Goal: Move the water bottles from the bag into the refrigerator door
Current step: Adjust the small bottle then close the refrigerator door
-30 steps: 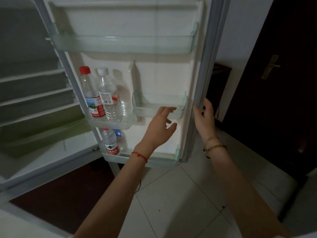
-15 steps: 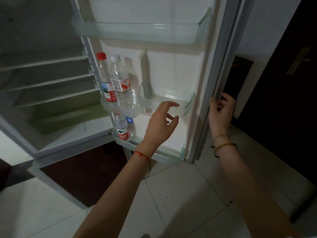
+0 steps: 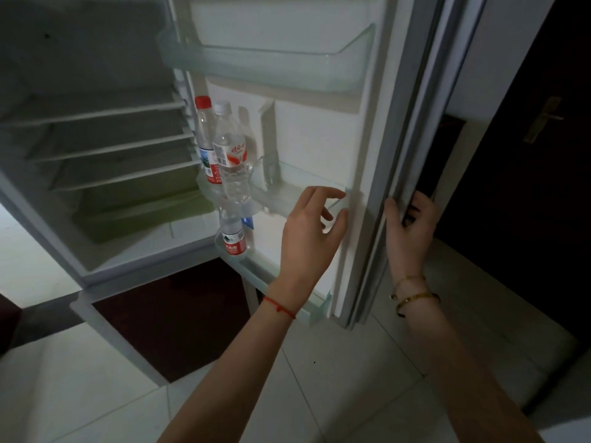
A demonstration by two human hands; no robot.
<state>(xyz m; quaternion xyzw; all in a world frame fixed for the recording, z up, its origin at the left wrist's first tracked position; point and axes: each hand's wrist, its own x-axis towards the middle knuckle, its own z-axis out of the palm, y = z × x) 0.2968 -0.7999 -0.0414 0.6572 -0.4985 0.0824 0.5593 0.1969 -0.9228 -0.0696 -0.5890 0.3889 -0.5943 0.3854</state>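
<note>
Head view: the left hand (image 3: 308,231), a red string at its wrist, is loosely spread and holds nothing, fingertips by the small clear door bin (image 3: 275,199). The right hand (image 3: 409,228) curls round the refrigerator door's (image 3: 313,135) outer edge. Farther in, one water bottle (image 3: 233,239) stands in the bottom door shelf (image 3: 256,274). Above it, a white-capped bottle (image 3: 231,155) and a red-capped bottle (image 3: 204,135) stand side by side in the left bin (image 3: 248,209).

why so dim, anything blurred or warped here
Head view: dim throughout, no glare; the dark room door at right is nearly black; the wide lens makes the refrigerator door lean; labels on the water bottles are legible; the right hand gripping its edge looks slightly soft.
</note>
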